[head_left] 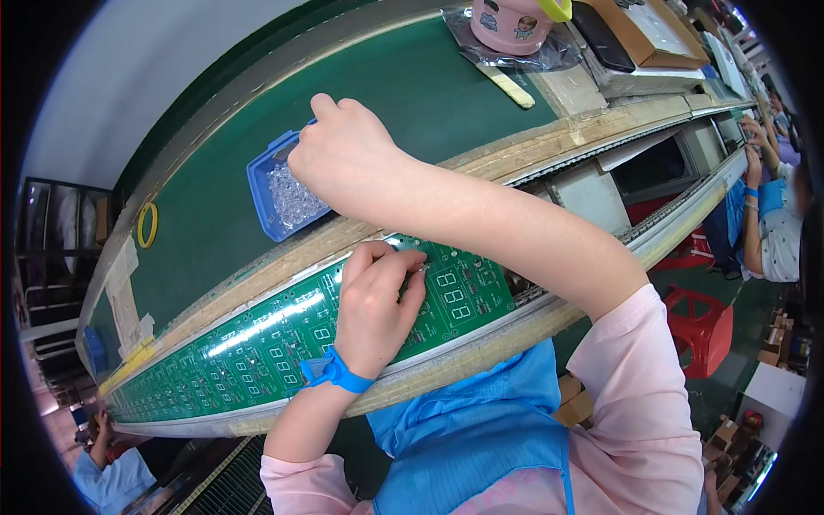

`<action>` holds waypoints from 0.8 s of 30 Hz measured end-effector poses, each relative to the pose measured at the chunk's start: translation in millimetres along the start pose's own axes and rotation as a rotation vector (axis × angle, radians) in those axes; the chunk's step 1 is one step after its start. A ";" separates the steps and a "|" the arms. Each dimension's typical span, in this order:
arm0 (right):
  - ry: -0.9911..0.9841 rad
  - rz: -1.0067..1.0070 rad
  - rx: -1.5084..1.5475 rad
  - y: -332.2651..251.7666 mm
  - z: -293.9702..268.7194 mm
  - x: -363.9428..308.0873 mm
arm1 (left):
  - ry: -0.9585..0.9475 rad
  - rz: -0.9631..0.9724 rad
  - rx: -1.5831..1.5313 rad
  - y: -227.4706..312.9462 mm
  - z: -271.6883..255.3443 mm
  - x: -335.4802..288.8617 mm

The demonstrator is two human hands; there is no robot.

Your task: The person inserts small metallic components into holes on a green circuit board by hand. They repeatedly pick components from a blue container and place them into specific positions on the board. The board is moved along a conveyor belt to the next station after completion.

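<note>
A long green circuit board, or a row of them, lies in the rail in front of me, with white digit outlines on it. Over its right part my left hand, with a blue wrist strap, is closed in a pinch at the board's surface. Something tiny may be at the fingertips, too small to name. My right arm reaches across to a blue bin of small transparent parts. Above the bin's right side my right hand is curled closed; what it holds, if anything, is hidden.
Beyond the wooden ledge lies a green work surface with a yellow ring. A pink bucket, a flat stick, a black phone-like object and a cardboard box stand farther back. Other people work at both ends.
</note>
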State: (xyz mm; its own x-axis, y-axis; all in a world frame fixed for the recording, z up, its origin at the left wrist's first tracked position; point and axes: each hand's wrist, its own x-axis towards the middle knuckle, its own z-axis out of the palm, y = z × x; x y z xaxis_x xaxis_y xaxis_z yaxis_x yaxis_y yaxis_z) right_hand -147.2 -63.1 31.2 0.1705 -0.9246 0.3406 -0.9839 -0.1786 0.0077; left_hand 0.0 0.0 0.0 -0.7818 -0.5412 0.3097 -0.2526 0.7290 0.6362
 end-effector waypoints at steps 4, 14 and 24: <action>0.015 0.004 -0.023 -1.1 -1.2 -2.6 | 0.008 0.018 0.005 1.9 2.5 0.7; -0.006 0.011 -0.015 -6.9 -0.7 -1.5 | -0.073 0.114 0.165 15.8 -3.6 15.2; 0.149 0.119 0.138 -7.1 -7.7 -3.0 | -0.101 0.124 0.366 31.4 5.3 23.8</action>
State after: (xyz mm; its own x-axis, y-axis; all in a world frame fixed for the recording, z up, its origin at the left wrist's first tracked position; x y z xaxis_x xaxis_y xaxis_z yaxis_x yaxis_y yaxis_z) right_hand -141.1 -56.5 37.4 0.0343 -0.8837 0.4668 -0.9782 -0.1254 -0.1655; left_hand -29.6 12.3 23.6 -0.8666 -0.4092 0.2857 -0.3252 0.8972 0.2987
